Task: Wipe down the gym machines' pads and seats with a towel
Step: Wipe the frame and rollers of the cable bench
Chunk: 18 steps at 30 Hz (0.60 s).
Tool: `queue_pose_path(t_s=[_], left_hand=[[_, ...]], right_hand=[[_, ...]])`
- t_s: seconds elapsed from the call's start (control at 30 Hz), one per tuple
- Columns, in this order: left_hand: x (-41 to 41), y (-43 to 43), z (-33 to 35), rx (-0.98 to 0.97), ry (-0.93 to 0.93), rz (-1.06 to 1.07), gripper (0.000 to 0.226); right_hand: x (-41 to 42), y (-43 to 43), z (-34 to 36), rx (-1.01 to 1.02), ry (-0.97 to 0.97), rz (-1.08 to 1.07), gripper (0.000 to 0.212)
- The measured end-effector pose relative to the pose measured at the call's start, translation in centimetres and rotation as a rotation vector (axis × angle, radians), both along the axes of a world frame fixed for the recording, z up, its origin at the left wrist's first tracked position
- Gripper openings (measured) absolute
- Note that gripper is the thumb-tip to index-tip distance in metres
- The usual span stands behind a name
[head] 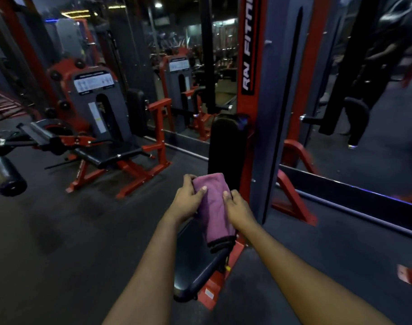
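Observation:
A folded pink towel [214, 207] with a dark hem hangs between both hands, in front of a machine's black back pad [226, 146]. My left hand [188, 198] grips the towel's left edge, fingers curled over its top. My right hand [238, 207] pinches the right edge with the thumb on the cloth. Below the hands lies the machine's black seat [195, 261], partly hidden by my arms and the towel.
A red and grey weight-stack column [266, 90] rises just right of the pad. A second red machine with a black seat [116, 153] stands to the left. Mirrors line the back wall. Dark rubber floor [59, 231] spreads to the left.

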<state>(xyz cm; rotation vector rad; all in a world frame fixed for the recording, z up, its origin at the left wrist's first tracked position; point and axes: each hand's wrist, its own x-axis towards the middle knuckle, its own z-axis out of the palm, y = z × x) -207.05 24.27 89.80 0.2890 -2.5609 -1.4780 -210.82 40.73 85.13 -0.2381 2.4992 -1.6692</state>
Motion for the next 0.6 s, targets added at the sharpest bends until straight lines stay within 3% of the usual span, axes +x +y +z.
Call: queue_pose_path(t_s=[0.1,0.2,0.47,0.6], left_hand=[[-2.8,2.9,0.0,-0.052,0.04,-0.05,0.019],[-5.4,6.4,-0.1,-0.02,0.06,-0.143,0.021],[-12.3,13.7,0.2,-0.105,0.132,-0.45,0.027],[-13.4,18.9,0.1,-0.093,0.143,-0.624,0.026]], right_hand=[[-1.4,2.1,0.7,-0.059,-0.122,-0.067,0.058],[-2.4,4.0,0.9,-0.027,-0.108,-0.271,0.067],[-3.0,10.2,0.1,-0.053,0.012,-0.606,0.053],[-0.9,13.5,0.1,-0.064,0.021,-0.807,0.034]])
